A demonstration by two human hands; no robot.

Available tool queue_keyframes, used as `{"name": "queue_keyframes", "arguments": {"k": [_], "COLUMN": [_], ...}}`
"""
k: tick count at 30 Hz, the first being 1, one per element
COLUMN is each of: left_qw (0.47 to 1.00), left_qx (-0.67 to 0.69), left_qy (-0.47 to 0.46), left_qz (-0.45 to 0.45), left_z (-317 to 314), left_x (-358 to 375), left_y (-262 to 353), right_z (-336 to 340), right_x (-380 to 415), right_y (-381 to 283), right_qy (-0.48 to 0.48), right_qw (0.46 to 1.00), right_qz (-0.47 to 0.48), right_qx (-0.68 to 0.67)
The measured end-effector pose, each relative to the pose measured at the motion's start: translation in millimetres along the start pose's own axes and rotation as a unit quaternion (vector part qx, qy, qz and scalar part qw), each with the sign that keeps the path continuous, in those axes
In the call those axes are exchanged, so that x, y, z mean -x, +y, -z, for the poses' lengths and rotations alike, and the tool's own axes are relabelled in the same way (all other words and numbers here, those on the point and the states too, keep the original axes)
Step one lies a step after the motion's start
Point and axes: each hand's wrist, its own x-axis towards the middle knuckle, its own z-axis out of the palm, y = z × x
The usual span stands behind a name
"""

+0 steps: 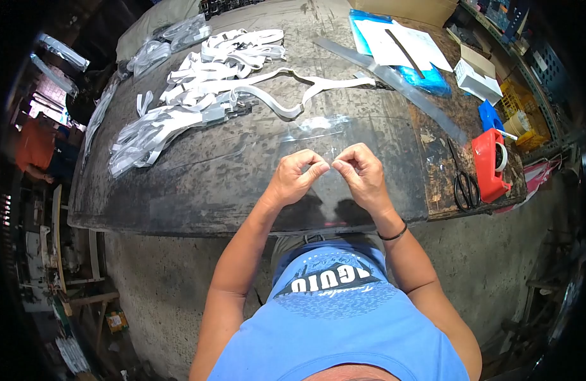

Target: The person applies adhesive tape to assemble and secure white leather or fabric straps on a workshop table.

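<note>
My left hand (296, 178) and my right hand (364, 180) meet over the front of the dark table, thumb and forefinger pinched on each. Between and just beyond the fingertips, glints show what looks like a clear plastic bag (316, 127), its outline hard to follow. Both pinches appear to be on its near edge. Past it, a white strap (285, 112) lies in loose curves, running from a heap of white straps (226, 57). Left of my hands is a pile of straps in clear plastic bags (156, 136).
At the right are black scissors (465, 187), a red tape dispenser (486, 165) and a small white box (477, 81). A grey translucent strip (407, 92) crosses the tabletop near papers (401, 44) on blue plastic. A person in orange (35, 145) is at far left.
</note>
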Motion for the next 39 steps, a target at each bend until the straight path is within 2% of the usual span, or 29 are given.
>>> {"name": "queue_keyframes", "arguments": {"k": [2, 6, 8, 12, 17, 21, 23, 27, 30, 32, 33, 35, 36, 38, 39], "left_qw": [1.000, 0.998, 0.996, 0.994, 1.000, 0.999, 0.999, 0.999, 0.998, 0.997, 0.997, 0.996, 0.995, 0.996, 0.997], "left_qx": [-0.002, -0.053, -0.076, -0.088, -0.009, 0.022, 0.024, -0.003, -0.009, -0.020, -0.034, -0.037, -0.040, -0.035, -0.030], "left_qy": [0.008, -0.004, -0.012, -0.010, -0.019, -0.032, -0.029, -0.034, -0.059, -0.063, -0.064, -0.068, -0.073, -0.071, -0.070], "left_qz": [-0.015, -0.026, -0.035, -0.063, -0.018, 0.025, 0.015, 0.019, 0.031, 0.032, 0.033, 0.041, 0.047, 0.033, 0.020], "left_z": [-1, 1, 1, 0, 1, 2, 0, 2, 0, -1, -1, 1, 1, -1, -3], "left_x": [-1, -3, -3, -3, 0, 0, -3, -3, -3, -5, -6, -8, -8, -9, -9], "left_y": [-1, 2, 3, 3, 3, 4, -1, 7, 6, 8, 8, 6, 6, 6, 6], "right_z": [0, 4, 10, 8, 1, 2, -1, -2, 4, 7, 5, 0, 4, 15, 14], "right_x": [-1, -7, -11, -11, -10, -13, -16, -15, -12, -11, -12, -14, -14, -14, -13], "right_y": [3, -10, -9, -12, -10, -4, -4, 0, 9, 13, 13, 8, 5, -1, -2], "right_qy": [-0.002, -0.015, -0.058, -0.062, 0.001, -0.015, -0.004, 0.001, -0.010, -0.046, -0.046, -0.029, -0.029, -0.089, -0.088], "right_qw": [0.999, 0.999, 0.992, 0.988, 0.990, 0.986, 0.995, 0.997, 0.991, 0.995, 0.995, 0.987, 0.987, 0.994, 0.994], "right_qz": [-0.030, -0.014, 0.094, 0.111, 0.088, 0.085, 0.087, 0.058, 0.029, -0.062, -0.063, -0.046, -0.046, 0.034, 0.033], "right_qx": [-0.042, -0.040, 0.054, 0.091, 0.108, 0.140, 0.054, 0.046, 0.127, 0.058, 0.058, -0.151, -0.151, 0.050, 0.051]}}
